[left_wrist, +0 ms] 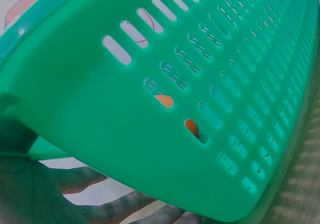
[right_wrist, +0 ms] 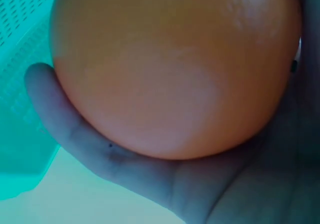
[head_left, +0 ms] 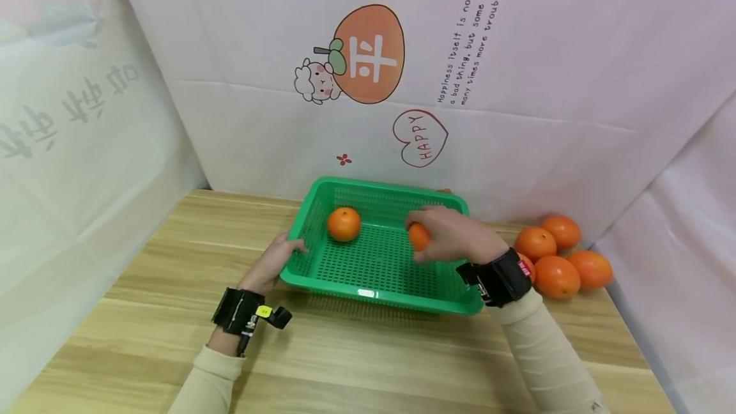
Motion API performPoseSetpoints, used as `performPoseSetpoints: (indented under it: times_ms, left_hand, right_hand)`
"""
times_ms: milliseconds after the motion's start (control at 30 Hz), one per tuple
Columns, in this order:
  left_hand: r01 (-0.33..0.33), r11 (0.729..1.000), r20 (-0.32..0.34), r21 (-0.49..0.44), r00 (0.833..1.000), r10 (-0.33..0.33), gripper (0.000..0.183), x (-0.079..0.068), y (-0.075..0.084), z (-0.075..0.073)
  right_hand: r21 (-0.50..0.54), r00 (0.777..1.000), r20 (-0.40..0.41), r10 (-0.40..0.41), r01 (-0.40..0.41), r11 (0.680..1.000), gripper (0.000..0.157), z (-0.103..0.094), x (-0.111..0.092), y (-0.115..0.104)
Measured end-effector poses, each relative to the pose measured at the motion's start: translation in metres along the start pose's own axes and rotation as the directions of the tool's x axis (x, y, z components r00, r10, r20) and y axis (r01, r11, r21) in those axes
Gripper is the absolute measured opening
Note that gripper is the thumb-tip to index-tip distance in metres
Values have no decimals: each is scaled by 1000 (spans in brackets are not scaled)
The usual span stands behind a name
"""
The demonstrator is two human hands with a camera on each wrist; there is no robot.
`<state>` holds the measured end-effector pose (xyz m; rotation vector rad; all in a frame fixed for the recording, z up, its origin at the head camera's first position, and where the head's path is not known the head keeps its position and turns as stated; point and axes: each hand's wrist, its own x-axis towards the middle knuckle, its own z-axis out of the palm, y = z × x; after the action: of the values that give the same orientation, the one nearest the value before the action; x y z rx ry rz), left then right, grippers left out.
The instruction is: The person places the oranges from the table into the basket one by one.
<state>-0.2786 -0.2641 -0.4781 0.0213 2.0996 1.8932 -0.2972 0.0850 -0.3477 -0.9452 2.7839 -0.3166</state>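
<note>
Okay, I've got the right hand [head_left: 445, 235] gripping an orange [head_left: 419, 236] in or just above the green basket [head_left: 402, 299], can't tell which, the left hand [head_left: 275, 264] holding its left rim [head_left: 305, 217]. Another orange [head_left: 344, 224] sits inside, back left; more oranges [head_left: 556, 277] cluster on the wood-grain table [head_left: 368, 363] at right.

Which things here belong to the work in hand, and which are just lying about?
In the work:
green perforated plastic basket, gripped by left hand
round orange fruit in the right hand
second orange fruit inside the basket
probably, grouped orange fruits at right

Only surroundings:
pale printed backdrop
black wrist straps
</note>
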Motion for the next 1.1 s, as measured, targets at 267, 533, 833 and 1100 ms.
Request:
performPoseSetpoints:
  times_ms: [267, 533, 833, 1100]
  left_hand:
    - [-6, 1000, -11, 3, 1000, 6, 77, 0, 0, 1]
    - [-5, 1000, -5, 5, 1000, 5, 76, -1, 1, 1]
    - [-4, 1000, -28, 17, 1000, 4, 77, 0, 2, 0]
    - [1, 1000, -24, 16, 1000, -1, 77, -1, 0, 3]
  right_hand:
    - [-28, 999, 25, -43, 43, 999, 45, 1, 26, -10]
    - [-43, 997, 51, -53, 55, 998, 46, 9, 42, -11]
    - [-32, 990, 112, -84, 88, 996, 47, 25, 63, -21]
    - [-64, 980, 189, -69, 83, 995, 56, 42, 80, -39]
